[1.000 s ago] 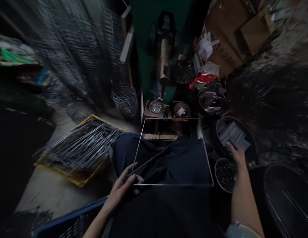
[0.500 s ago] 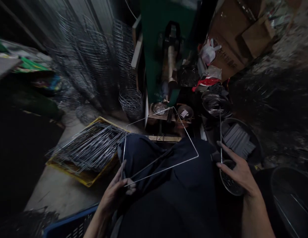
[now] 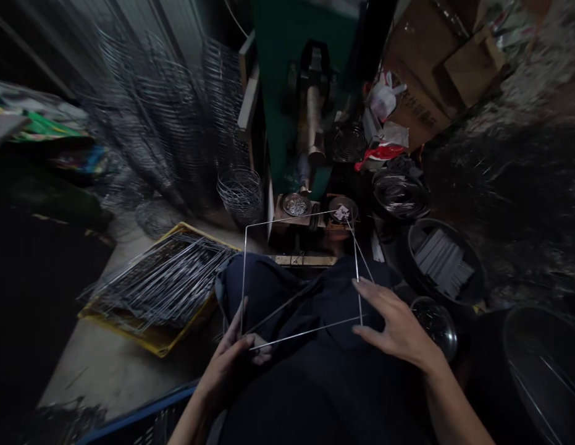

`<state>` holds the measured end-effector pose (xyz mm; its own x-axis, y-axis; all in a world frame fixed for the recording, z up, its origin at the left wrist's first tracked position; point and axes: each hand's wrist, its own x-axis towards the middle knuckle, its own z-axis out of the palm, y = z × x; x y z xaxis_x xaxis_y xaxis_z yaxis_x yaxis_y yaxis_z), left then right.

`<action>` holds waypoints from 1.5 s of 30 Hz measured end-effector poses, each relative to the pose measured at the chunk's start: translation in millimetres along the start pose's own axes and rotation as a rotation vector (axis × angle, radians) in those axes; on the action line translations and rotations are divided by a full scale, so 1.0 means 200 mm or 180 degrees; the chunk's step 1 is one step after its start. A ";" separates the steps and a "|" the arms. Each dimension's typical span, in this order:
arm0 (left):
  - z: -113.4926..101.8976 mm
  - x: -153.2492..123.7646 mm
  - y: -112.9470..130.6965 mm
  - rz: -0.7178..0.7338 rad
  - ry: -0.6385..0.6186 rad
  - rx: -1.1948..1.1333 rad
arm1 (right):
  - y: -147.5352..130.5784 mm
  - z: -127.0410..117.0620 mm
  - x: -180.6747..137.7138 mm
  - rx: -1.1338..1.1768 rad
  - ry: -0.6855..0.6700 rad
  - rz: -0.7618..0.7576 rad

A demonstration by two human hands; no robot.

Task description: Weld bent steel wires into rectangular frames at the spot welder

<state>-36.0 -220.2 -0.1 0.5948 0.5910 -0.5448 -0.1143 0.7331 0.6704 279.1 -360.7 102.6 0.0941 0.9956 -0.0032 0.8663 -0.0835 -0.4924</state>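
My left hand (image 3: 234, 343) is closed on the near left corner of a rectangular wire frame (image 3: 296, 334), which is tilted above my lap. Between the thumb and fingers of my right hand (image 3: 393, 321) is a thin straight metal rod (image 3: 356, 266). In this view the rod crosses the frame's right side; whether the two touch, I cannot tell. Part of that side is hidden behind my right fingers. Dark blue cloth (image 3: 315, 383) covers my lap beneath both hands.
A yellow crate (image 3: 162, 352) of wire pieces stands at left, a blue crate (image 3: 139, 411) below it. Ahead is a green machine (image 3: 278, 93) with small dishes, one a dish of small metal bits (image 3: 296, 204). A tub of grey strips (image 3: 442, 262) and a metal bowl (image 3: 435, 327) are at right.
My right hand has moved left with the rod, from beyond the wire frame to its right side. My left hand and the frame have shifted slightly right.
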 end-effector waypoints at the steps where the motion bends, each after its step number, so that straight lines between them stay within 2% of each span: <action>1: 0.01 0.00 0.00 -0.0006 0.0005 0.0002 | 0.01 0.03 0.02 0.0038 -0.0004 0.0005; 11: 0.05 -0.02 0.02 -0.0017 0.0020 0.0053 | 0.06 0.18 0.16 0.0302 0.0243 0.0190; 18: 0.08 -0.01 -0.01 -0.0043 -0.0160 0.0074 | 0.09 0.28 0.31 0.0588 0.0478 0.0402; 20: 0.08 0.01 -0.03 -0.0092 -0.0193 0.0084 | 0.08 0.31 0.37 0.0631 0.0438 0.0303; 22: 0.08 0.02 -0.05 -0.0142 -0.0281 0.0100 | 0.04 0.34 0.41 0.0719 0.0143 -0.0019; 25: 0.07 0.04 -0.06 -0.0203 -0.0338 0.0094 | -0.07 0.34 0.38 0.0961 -0.0612 -0.0685; 27: 0.06 0.05 -0.05 -0.0187 -0.0275 0.0061 | -0.12 0.33 0.32 0.1093 -0.0899 -0.0889; 29: 0.04 0.06 -0.03 -0.0052 -0.0250 0.0057 | -0.13 0.32 0.26 0.1056 -0.0867 -0.0826; 33: 0.03 0.06 0.01 0.0240 -0.0313 0.0152 | -0.04 0.32 0.20 0.0738 -0.0619 -0.0515; 37: 0.06 0.06 0.04 0.0258 -0.0405 0.0145 | 0.01 0.33 0.19 0.0637 -0.0554 -0.0322; 45: 0.08 0.06 0.03 0.0433 -0.0536 0.0137 | 0.00 0.31 0.19 0.0660 -0.0515 -0.0222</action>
<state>-17.8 -214.6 5.0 0.7013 0.6162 -0.3585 -0.1706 0.6334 0.7548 252.3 -320.6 48.9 -0.0562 0.9940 -0.0938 0.7474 -0.0205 -0.6641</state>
